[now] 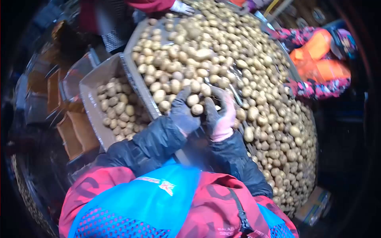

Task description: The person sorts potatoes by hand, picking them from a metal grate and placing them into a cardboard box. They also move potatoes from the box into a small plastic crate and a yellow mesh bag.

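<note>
Potatoes (197, 109) lie in a large heap on a broad sorting table (139, 85) in front of me. My left hand (185, 114), in a greyish glove, is at the near edge of the heap with its fingers apart beside a few potatoes. Close by on the right, my right hand (223, 114) wears a pink glove with a dark palm. Its fingers curve forward, thumb and fingers apart, with potatoes around them. A couple of potatoes sit between the two hands; neither hand plainly grips one.
Left of the table, a grey bin (90, 83) holds more potatoes. Brown crates (77, 135) stand farther left. Across the table, a white-gloved hand (182, 7) of another person touches the heap. At right works a person in an orange vest (321, 67). A box (313, 206) lies lower right.
</note>
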`<action>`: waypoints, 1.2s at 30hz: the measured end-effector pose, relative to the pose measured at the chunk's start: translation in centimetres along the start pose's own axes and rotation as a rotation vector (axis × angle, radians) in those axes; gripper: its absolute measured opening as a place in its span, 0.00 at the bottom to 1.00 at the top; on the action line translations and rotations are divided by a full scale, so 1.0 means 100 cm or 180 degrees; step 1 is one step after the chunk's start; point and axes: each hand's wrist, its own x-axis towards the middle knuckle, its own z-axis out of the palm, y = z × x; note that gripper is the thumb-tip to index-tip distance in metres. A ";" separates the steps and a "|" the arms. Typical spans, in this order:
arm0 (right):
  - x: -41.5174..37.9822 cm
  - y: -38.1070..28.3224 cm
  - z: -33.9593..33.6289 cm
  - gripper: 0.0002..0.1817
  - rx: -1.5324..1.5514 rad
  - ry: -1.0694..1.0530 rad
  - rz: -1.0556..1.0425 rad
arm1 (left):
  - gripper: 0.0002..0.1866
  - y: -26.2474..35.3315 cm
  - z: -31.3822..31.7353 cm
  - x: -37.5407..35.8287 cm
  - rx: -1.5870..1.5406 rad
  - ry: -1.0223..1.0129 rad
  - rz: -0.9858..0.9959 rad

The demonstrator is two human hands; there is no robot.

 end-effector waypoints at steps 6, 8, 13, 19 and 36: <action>-0.002 -0.049 0.029 0.27 -0.0126 -0.0537 -0.0359 | 0.23 0.027 0.021 -0.047 0.0072 0.0062 0.0518; -0.003 -0.057 0.039 0.28 -0.0061 -0.0987 -0.0627 | 0.24 0.043 0.014 -0.059 0.0085 -0.0358 0.0462; -0.004 -0.108 0.063 0.29 0.0089 -0.1859 -0.0920 | 0.32 0.085 -0.019 -0.088 -0.0040 -0.0228 0.0559; -0.017 -0.129 0.077 0.32 -0.0088 -0.1994 -0.1157 | 0.22 0.162 -0.002 -0.134 0.0321 -0.0855 0.2168; -0.100 -0.015 -0.087 0.25 -0.0922 -0.0911 0.0424 | 0.10 0.421 -0.126 -0.144 0.1089 0.0783 0.3791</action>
